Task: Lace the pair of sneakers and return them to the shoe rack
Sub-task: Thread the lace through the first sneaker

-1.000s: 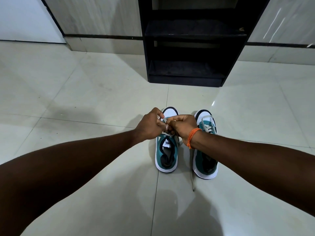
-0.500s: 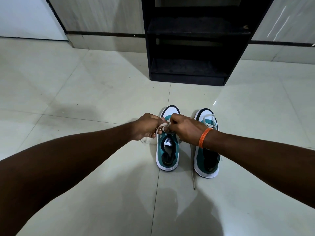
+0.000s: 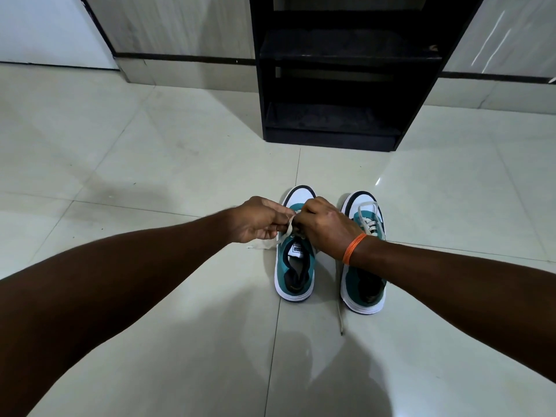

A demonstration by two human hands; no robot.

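Two teal-and-white low-top sneakers with white rubber soles, side by side on the pale glossy tiled floor (image 3: 150, 164), toes pointing toward the black open-shelved wooden shoe rack (image 3: 340, 85), well apart from its base. Left teal-and-white sneaker (image 3: 294, 266) directly in front of the rack's left half, heel nearest the camera, tongue with a white label showing. Right teal-and-white sneaker (image 3: 364, 284) just beside it, in front of the rack's middle, partly laced with a flat off-white lace (image 3: 370, 219) crossing its eyelets; one loose end of that lace trailing on the tiles away from the rack, past the heel. Left hand (image 3: 258, 219) curled over the forepart of the left sneaker, thumb and fingers pinching a flat off-white shoelace (image 3: 287, 230), whose free end drops to the tiles at the sneaker's outer side. Right hand (image 3: 326, 225) closed in a loose fist over the same sneaker's lacing, on the side nearer the right sneaker, knuckles almost meeting the left hand; fingertips hidden, so cannot tell exactly what sits pinched beneath. Thin orange thread band (image 3: 353, 248) around the right wrist. Both rack shelves in view dark, bearing no shoes.
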